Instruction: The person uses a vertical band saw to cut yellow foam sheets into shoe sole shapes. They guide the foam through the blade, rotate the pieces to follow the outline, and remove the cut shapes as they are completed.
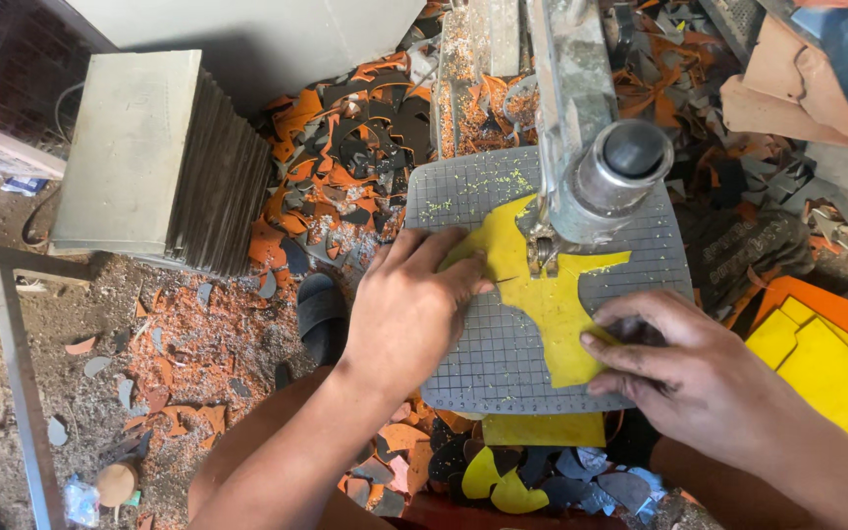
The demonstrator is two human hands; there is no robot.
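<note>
A yellow foam sheet piece (552,304), cut into an irregular shape, lies flat on the grey gridded saw table (488,363). The blade under the metal saw head (606,177) meets the sheet near its middle. My left hand (414,304) presses down on the sheet's left edge with the fingertips. My right hand (684,368) pinches the sheet's lower right edge between thumb and fingers. Yellow dust specks lie on the table's far part.
A stack of yellow and orange sheets (826,363) sits at the right. Orange, black and grey offcuts (345,167) cover the floor behind and below the table. A grey metal box (139,147) stands at the left. A black sandal (321,314) is underfoot.
</note>
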